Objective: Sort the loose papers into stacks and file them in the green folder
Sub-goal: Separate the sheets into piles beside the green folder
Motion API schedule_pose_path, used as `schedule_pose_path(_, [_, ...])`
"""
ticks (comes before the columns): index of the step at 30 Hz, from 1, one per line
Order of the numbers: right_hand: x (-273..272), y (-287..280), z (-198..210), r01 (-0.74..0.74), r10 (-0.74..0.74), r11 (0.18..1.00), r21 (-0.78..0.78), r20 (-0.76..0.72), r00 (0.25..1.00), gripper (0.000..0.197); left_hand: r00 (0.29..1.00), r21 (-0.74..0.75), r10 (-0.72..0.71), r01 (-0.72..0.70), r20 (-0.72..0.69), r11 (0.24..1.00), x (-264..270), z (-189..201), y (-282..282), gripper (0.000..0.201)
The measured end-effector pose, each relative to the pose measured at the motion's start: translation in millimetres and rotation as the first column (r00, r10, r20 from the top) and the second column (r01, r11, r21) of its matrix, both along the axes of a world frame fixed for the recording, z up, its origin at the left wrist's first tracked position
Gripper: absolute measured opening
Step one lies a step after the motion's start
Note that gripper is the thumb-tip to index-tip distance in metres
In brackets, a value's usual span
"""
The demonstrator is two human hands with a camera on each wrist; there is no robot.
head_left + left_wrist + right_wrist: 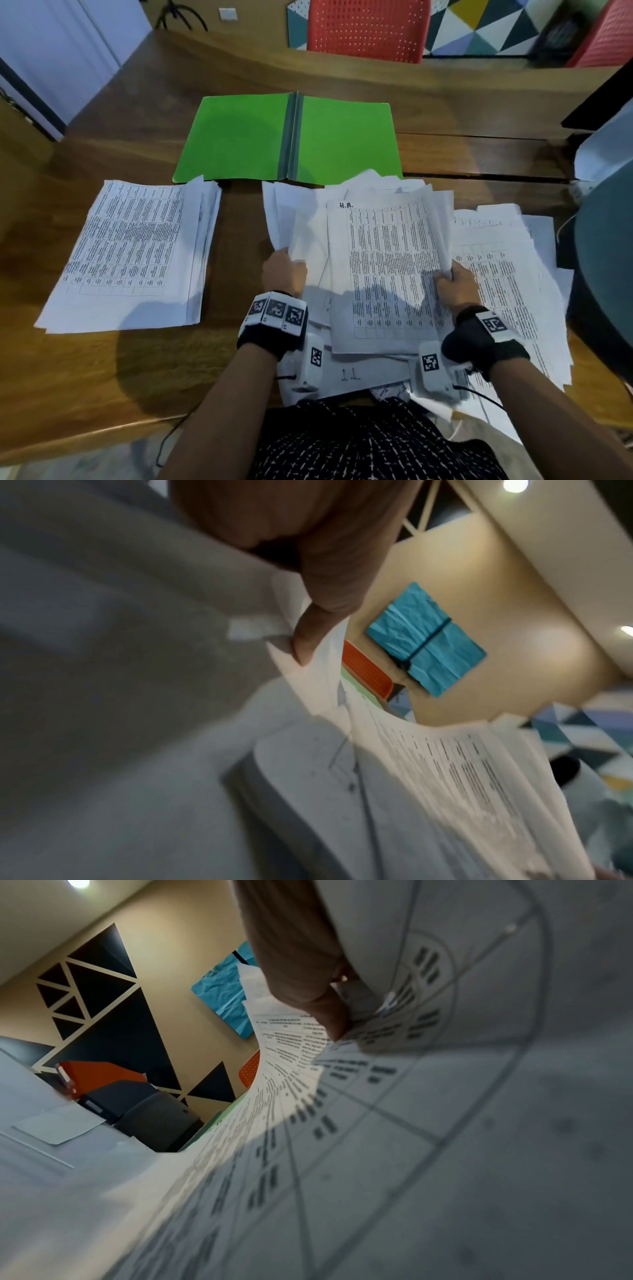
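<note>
Office or study room: wooden desk [102,359], red perforated chairs [368,29], box files [99,1076], geometric wall mural [113,1031].

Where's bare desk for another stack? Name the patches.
Bare wood shows left of the left stack, in the strip between it and the left hand, and beyond the open green folder. It is crowded from the middle bundle, gripped by both hands, across to the right stack.
</note>
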State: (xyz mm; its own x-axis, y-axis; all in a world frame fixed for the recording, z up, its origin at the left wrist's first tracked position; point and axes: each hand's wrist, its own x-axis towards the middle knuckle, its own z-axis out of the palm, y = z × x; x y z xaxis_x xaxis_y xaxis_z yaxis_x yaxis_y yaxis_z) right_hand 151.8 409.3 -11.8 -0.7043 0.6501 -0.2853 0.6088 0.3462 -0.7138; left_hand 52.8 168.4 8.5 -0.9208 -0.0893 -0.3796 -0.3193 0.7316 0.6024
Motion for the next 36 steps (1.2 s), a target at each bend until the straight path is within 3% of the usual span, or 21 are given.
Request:
schedule_pose_path(4, [0.1,-4.0,3.8,-0.05,0.051,0.998,-0.035,0.022,0.998,0.008,0.98,-0.034,0.02,-0.027,-0.199,0.999,-8.2,38.1,-8.5,0.033])
schedule_pose_path(7, [-1.0,-2.6,3.4,-0.047,0.049,0.997,-0.067,0.033,0.998,0.018,0.902,-0.002,0.08,-0.089,-0.424,0.996,-27.2,94.3,-19.7,0.037])
schedule_pose_path(9, [-3.3,-6.0,7.7,-0.068,0.073,0.991,-0.116,0.038,0.997,0.015,0.762,0.121,0.123,-0.059,-0.636,0.991,-38.6,136.5,-24.8,0.04])
schedule_pose_path(11, [-8.8,-8.2,9.1,-0.111,0.122,0.978,-0.176,0.052,0.991,0.015,0.581,0.267,0.161,0.102,-0.798,0.958,-40.0,168.7,-25.4,0.05])
schedule_pose_path(12, [-12.0,-10.1,8.5,-0.146,0.161,0.968,-0.203,0.058,0.985,0.018,0.561,0.299,0.132,0.217,-0.817,0.929,-38.6,172.4,-25.0,0.056])
schedule_pose_path(13, [-16.5,-10.5,4.6,-0.169,0.188,0.954,-0.247,0.053,0.981,0.024,0.563,0.309,0.084,0.318,-0.822,0.896,-40.6,167.9,-26.5,0.06])
schedule_pose_path(14, [-20.5,-13.9,7.2,-0.175,0.198,0.934,-0.31,0.044,0.979,0.028,0.614,0.374,0.068,0.385,-0.786,0.843,-40.0,167.0,-27.3,0.059])
schedule_pose_path(16, [-29.1,-17.4,11.7,-0.152,0.168,0.907,-0.393,0.006,0.986,0.038,0.784,0.528,-0.003,0.421,-0.621,0.737,-35.2,151.9,-24.5,0.031])
schedule_pose_path(17, [-28.9,-15.4,13.4,-0.116,0.139,0.895,-0.431,0.022,0.99,0.04,0.84,0.55,-0.077,0.418,-0.537,0.723,-29.9,140.0,-23.8,0.023])
schedule_pose_path(18, [-30.8,-19.3,16.8,-0.114,0.148,0.892,-0.437,0.046,0.988,0.034,0.868,0.54,-0.178,0.436,-0.463,0.72,-25.9,120.6,-24.4,0.031])
schedule_pose_path(19, [-31.1,-20.0,17.3,-0.09,0.142,0.903,-0.421,0.093,0.985,0.04,0.892,0.546,-0.248,0.432,-0.379,0.718,-22.0,101.5,-27.1,0.036])
schedule_pose_path(20, [-30.4,-21.2,17.0,-0.033,0.096,0.923,-0.384,0.148,0.984,0.061,0.9,0.563,-0.318,0.435,-0.297,0.703,-16.4,84.7,-27.3,0.033])
schedule_pose_path(21, [-29.2,-18.9,15.0,0.03,0.038,0.945,-0.326,0.2,0.979,0.066,0.9,0.578,-0.371,0.431,-0.228,0.692,-14.4,67.7,-28.2,0.025])
schedule_pose_path(23, [-28.6,-16.6,17.7,0.063,0.006,0.871,-0.487,0.137,0.991,0.035,0.916,0.624,-0.386,0.365,-0.108,0.691,-17.7,32.5,-31.9,0.013])
schedule_pose_path(25, [-27.0,-9.1,20.2,-0.009,0.04,0.831,-0.556,0.043,0.998,0.042,0.93,0.655,-0.367,0.27,0.012,0.706,-19.1,5.8,-36.4,0.037])
schedule_pose_path(27, [-22.0,-14.6,32.2,-0.021,0.088,0.779,-0.626,0.076,0.993,0.044,0.916,0.64,-0.4,0.316,-0.015,0.7,-14.1,-12.2,-40.0,0.052])
schedule_pose_path(29, [-21.7,-27.8,34.4,-0.103,0.187,0.855,-0.508,0.118,0.975,0.043,0.872,0.523,-0.481,0.453,-0.09,0.722,-6.1,-18.9,-46.8,0.05])
schedule_pose_path(30, [-21.7,-33.8,34.8,-0.154,0.225,0.877,-0.454,0.107,0.969,0.045,0.881,0.506,-0.463,0.445,-0.1,0.739,-6.4,-19.5,-48.3,0.046])
schedule_pose_path(32, [-24.6,-38.6,36.1,-0.193,0.23,0.899,-0.394,0.049,0.972,0.052,0.969,0.612,-0.242,0.218,-0.045,0.76,-9.7,-15.9,-50.6,0.043])
schedule_pose_path(34, [-27.1,-43.9,48.6,-0.224,0.216,0.912,-0.344,-0.063,0.974,0.054,0.999,0.74,0.001,-0.039,0.052,0.671,-15.9,-8.2,-50.6,0.041])
schedule_pose_path(36, [-28.6,-46.0,65.5,-0.287,0.228,0.893,-0.347,-0.201,0.953,0.045,0.994,0.802,0.064,-0.11,0.089,0.588,-18.9,8.4,-47.7,0.041])
